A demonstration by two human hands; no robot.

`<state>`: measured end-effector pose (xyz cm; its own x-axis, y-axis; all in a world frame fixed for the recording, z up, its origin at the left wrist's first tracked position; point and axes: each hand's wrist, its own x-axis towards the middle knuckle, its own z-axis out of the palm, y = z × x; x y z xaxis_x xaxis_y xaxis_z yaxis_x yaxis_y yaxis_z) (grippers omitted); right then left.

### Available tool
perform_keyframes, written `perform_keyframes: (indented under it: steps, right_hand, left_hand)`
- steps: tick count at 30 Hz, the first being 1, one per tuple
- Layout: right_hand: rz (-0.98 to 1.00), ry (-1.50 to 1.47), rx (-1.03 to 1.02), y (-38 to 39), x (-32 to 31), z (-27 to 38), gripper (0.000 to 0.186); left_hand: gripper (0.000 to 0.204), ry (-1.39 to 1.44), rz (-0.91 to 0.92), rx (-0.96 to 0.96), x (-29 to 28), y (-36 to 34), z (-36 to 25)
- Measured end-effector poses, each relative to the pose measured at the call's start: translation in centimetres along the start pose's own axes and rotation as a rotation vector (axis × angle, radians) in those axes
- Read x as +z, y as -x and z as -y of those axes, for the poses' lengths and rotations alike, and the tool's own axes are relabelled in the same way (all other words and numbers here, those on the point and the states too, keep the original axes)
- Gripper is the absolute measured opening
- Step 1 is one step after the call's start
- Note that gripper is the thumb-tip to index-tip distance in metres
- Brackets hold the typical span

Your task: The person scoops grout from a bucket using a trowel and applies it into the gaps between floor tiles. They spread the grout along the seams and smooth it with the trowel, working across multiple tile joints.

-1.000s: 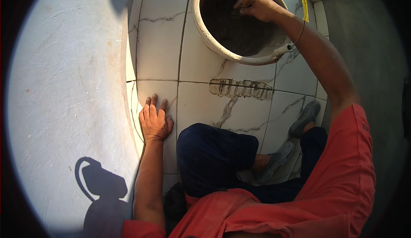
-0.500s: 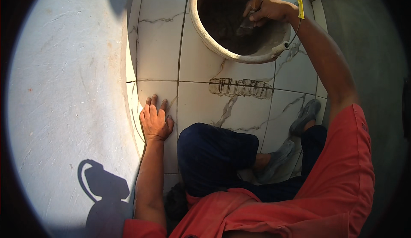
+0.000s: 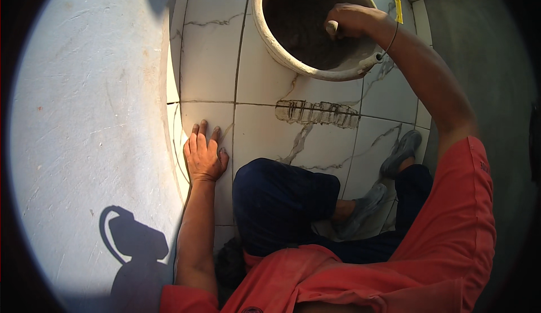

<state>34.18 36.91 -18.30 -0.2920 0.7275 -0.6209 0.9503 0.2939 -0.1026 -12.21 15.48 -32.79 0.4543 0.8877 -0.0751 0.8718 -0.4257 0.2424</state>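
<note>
- Far left is a pale grey rough wall [image 3: 84,116], plastered or cement by the look of it, with a dark shadow [image 3: 132,256] of a head-worn rig thrown on its lower part.
- Just right of the wall, the left hand [image 3: 204,158] lies flat, palm down, on a white marble-look floor tile [image 3: 265,138], right by the wall's foot. The fingers are straight, close together and point away from the body. It's holding nothing, just pressing on the tile.
- Dark grout lines run between the tiles, and grey veins cross them.
- In the middle, on the tile past the knee, there's a comb-like patch of ridged marks [image 3: 317,113], like grey mortar scraped with a notched edge.
- Below that, a bent knee in dark blue trousers [image 3: 282,200], and a grey shoe [image 3: 401,152] further right resting on the tiles.
- Up top, a round whitish bucket [image 3: 315,72] stands on the tiles, well apart from the left hand. Its inside is dark with grey mix.
- The right hand [image 3: 352,21] reaches in over the bucket's far-right rim, fingers curled tight around a pale tool handle [image 3: 332,28]. The rest of the tool is hidden, so I can't tell what it is.
- A thin band sits on that wrist, and the red sleeve [image 3: 462,211] fills the lower right.
- A yellow strip [image 3: 397,0] hangs past the bucket, by a grey wall.
</note>
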Motion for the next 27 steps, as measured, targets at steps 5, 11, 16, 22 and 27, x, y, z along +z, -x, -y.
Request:
perform_keyframes:
  steps: [5,11,16,22,27]
  right_hand:
    - [0.235,0.114,0.131,0.7,-3.0,2.9,0.023]
    - [0.106,-0.106,0.028,4.0,-5.5,-0.5,0.024]
    - [-0.268,-0.766,0.167,8.4,-4.6,-2.4,0.027]
    - [-0.420,-1.012,0.220,10.5,-1.9,-5.0,0.036]
    - [-0.920,-1.376,0.185,17.4,2.5,-3.4,0.036]
  left_hand:
    - [0.060,-0.001,-0.013,0.004,0.1,-0.1,-0.1]
    - [0.059,-0.003,-0.027,0.017,0.3,-0.1,-0.1]
    - [0.061,-0.019,0.003,0.011,0.3,0.1,0.0]
    - [0.065,-0.028,0.022,0.003,0.2,0.3,0.0]
    - [0.061,-0.017,-0.057,0.033,0.4,0.4,0.1]
